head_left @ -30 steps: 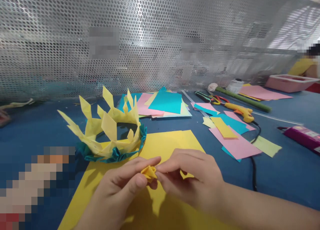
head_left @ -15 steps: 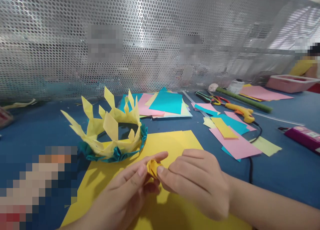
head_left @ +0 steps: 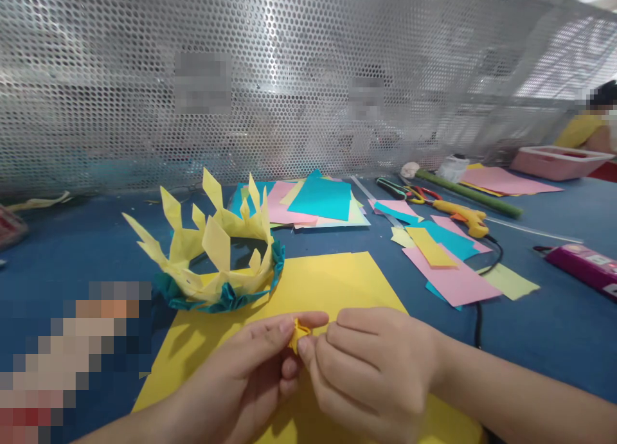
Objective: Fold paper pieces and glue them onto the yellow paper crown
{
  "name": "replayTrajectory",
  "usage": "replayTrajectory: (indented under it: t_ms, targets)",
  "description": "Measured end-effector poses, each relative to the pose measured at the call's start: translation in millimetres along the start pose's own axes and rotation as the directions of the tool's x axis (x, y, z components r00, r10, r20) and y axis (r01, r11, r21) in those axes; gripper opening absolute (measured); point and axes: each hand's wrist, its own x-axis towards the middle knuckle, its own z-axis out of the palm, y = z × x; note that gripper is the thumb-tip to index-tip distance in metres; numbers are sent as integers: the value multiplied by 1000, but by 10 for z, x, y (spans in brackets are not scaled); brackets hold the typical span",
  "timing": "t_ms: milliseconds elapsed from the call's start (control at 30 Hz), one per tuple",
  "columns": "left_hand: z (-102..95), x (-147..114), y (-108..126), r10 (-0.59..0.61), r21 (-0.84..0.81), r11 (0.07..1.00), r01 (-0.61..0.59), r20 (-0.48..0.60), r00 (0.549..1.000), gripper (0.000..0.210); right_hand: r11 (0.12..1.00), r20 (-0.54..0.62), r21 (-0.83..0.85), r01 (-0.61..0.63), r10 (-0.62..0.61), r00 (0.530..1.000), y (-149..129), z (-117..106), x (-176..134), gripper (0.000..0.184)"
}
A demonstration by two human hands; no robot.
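Observation:
Between my hands is a small piece of folded yellow paper (head_left: 299, 333). My left hand (head_left: 255, 360) pinches it between thumb and fingers. From the right, my right hand (head_left: 371, 360) grips its other edge, thumb against the folds and the other fingers curled. Both hands are over large yellow paper sheets (head_left: 332, 283) lying on the blue table. A pale yellow paper crown (head_left: 216, 245) with diamond-shaped points and a teal folded band stands upright beyond my left hand, partly on the sheets.
Behind the crown lies a pile of coloured paper (head_left: 321, 196). To the right are paper strips (head_left: 453, 277), a yellow glue gun (head_left: 463, 216) with a black cord, pliers (head_left: 393, 188), a green stick (head_left: 472, 193), a purple box (head_left: 583, 264) and a pink basket (head_left: 559, 162). A perforated metal screen (head_left: 289, 78) stands behind.
Both hands have shifted slightly down with the folded yellow paper, which now looks turned and more covered by my fingers. The crown and the tools stay in place.

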Motion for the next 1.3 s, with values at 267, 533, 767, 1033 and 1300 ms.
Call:
replayTrajectory:
  t_ms: [267,533,767,1033,1300]
  targets:
    - [11,-27,-63,23,-29,999,-16,267,963,27,999,-5,-8,44,-44,999,61,16,-55,24]
    - [33,-63,-3,49,-67,997,-30,303,952,20,994,26,-82,68,-66,998,71,70,-135,23]
    - [-10,-11,-51,94,-31,996,-89,250,964,17,996,-107,-25,-83,79,991,12,119,-61,30]
    - [20,-13,-80,183,-3,983,-186,198,963,12,965,-110,135,-224,240,965,-15,127,-19,25]
    - [134,-63,-22,221,78,969,-235,156,963,20,957,-101,182,-227,247,964,-12,45,-36,22]
